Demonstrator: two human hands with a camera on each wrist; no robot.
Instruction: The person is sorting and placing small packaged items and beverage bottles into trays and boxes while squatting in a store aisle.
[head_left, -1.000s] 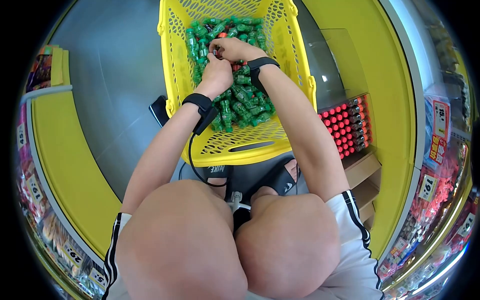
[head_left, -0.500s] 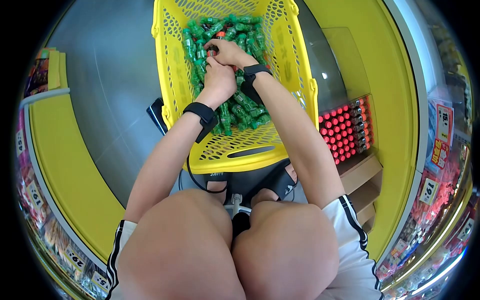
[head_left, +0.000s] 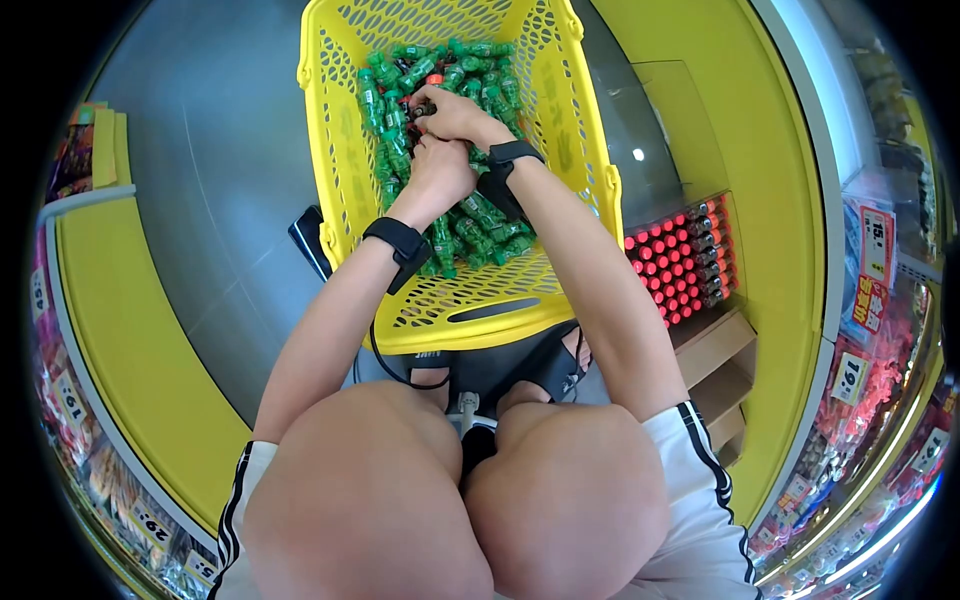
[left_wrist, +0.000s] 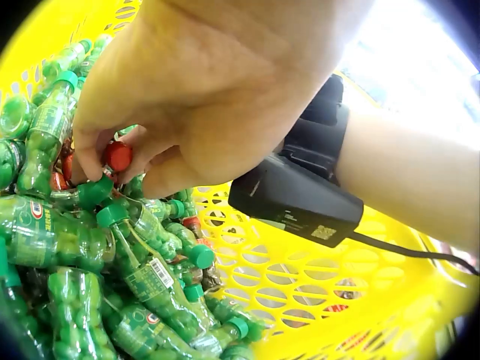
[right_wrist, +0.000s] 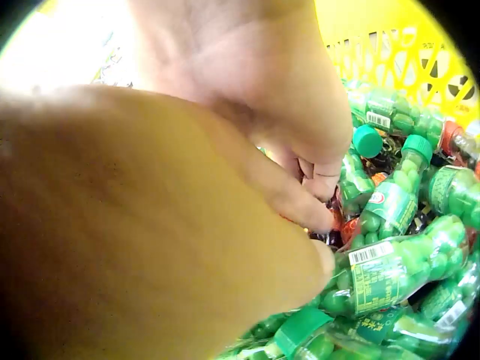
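Observation:
Inside a yellow shopping basket point(head_left: 560, 312), both hands meet over a heap of small green bottles point(head_left: 480, 238) filled with round green pieces. My right hand point(head_left: 460, 115) grips a small dark bottle point(head_left: 426, 108) near the heap's far left part. Just below it, my left hand point(head_left: 442, 170) has its curled fingers at the same bottle's lower end. Fingers surround a red cap point(left_wrist: 118, 156) in the left wrist view. The right wrist view has fingertips close over dark, red-labelled bottles point(right_wrist: 346, 226) among the green ones. Much of the held bottle is hidden.
A crate of red-capped bottles point(head_left: 665, 265) stands at the right, with cardboard boxes point(head_left: 718, 350) beside it. A phone-like dark object point(head_left: 310, 243) is against the basket's left side. Yellow shelf bases point(head_left: 130, 350) flank the grey floor.
Both hands stay together over the heap, shifting slightly down in the head view along with the basket. The dark bottle shows more clearly under the right fingers.

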